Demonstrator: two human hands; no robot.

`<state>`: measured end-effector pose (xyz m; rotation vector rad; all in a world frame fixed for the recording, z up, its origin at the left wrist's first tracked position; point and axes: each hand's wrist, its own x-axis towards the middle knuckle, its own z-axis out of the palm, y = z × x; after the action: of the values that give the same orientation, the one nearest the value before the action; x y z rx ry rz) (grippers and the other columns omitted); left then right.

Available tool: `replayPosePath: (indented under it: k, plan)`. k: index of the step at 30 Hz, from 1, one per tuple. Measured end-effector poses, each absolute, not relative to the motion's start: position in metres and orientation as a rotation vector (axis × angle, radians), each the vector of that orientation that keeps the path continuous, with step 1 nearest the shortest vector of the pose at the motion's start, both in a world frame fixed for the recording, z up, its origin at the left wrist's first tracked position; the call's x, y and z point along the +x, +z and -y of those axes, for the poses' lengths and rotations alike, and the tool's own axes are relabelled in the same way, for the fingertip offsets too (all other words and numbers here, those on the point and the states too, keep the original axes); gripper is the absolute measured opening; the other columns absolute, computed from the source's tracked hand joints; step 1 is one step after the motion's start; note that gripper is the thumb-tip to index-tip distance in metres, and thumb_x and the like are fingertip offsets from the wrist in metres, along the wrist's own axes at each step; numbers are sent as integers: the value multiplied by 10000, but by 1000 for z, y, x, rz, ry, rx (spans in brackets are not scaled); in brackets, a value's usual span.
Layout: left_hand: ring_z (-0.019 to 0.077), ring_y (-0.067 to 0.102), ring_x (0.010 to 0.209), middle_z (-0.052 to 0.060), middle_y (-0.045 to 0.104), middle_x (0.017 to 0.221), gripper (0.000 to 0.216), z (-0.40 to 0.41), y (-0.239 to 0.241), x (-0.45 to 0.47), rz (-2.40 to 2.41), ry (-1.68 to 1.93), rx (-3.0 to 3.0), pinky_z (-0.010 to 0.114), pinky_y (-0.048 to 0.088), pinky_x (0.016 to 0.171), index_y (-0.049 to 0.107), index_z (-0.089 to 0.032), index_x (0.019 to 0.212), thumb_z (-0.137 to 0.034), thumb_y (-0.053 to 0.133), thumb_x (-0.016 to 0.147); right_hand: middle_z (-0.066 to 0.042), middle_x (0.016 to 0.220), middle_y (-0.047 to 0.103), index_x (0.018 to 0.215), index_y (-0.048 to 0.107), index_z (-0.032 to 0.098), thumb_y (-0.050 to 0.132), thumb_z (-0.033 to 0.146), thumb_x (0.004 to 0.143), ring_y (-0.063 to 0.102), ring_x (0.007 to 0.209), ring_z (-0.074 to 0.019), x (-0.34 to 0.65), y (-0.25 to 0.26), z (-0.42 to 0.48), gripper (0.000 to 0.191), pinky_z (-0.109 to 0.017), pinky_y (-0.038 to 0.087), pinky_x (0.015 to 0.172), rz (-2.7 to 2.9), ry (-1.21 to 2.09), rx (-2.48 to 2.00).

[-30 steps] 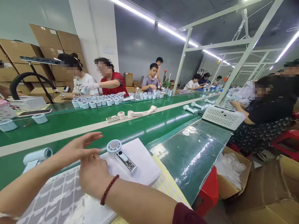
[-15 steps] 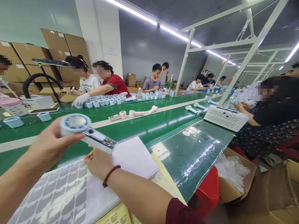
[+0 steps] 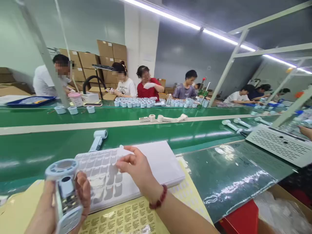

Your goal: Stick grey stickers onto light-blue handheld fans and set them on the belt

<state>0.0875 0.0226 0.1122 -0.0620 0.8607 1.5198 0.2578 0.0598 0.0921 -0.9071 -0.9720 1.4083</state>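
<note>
My left hand [image 3: 83, 188] is wrapped around a light-blue handheld fan housing [image 3: 64, 165], holding it tilted with its round ring head up. A circuit board and a small blue block show in its open handle. My right hand [image 3: 137, 169] is over the sheet of grey stickers [image 3: 99, 177], thumb and fingers pinching a grey sticker [image 3: 112, 170] at the right side of the printed rows. How far that sticker is lifted cannot be made out. Beyond the sheet, another light-blue fan housing [image 3: 98, 139] lies on the green belt.
Yellow label sheets [image 3: 122, 216] lie under the white stack [image 3: 161, 162]. White fan parts [image 3: 170, 119] lie along the belt's pale strip. Rows of blue cups [image 3: 136, 103] stand across the line before co-workers [image 3: 151, 86]. A slotted white box [image 3: 280, 143] stands at right.
My view has swung left. The fan housing has come lower and nearer, turning handle-down in my left hand. My right hand has moved from beneath the housing onto the stickers.
</note>
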Motion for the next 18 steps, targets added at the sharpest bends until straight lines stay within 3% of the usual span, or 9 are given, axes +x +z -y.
replayPosePath:
  k: [6, 18]
  plan:
    - [74, 586, 421, -3, 554, 638, 293, -5, 120, 108, -694, 1429, -363, 124, 554, 456, 621, -70, 1017, -283, 421, 1019, 44, 645, 722, 1052, 632, 223, 957, 249, 494, 689, 1146, -292, 229, 95, 17, 646, -389, 554, 942, 816, 1544, -735]
    - [61, 584, 450, -10, 522, 708, 178, -5, 120, 117, -763, 1446, -257, 126, 553, 468, 597, -73, 936, -120, 431, 977, 18, 722, 792, 984, 658, 259, 801, 128, 570, 713, 1122, -270, 212, 96, 22, 457, -408, 538, 1034, 875, 1367, -781]
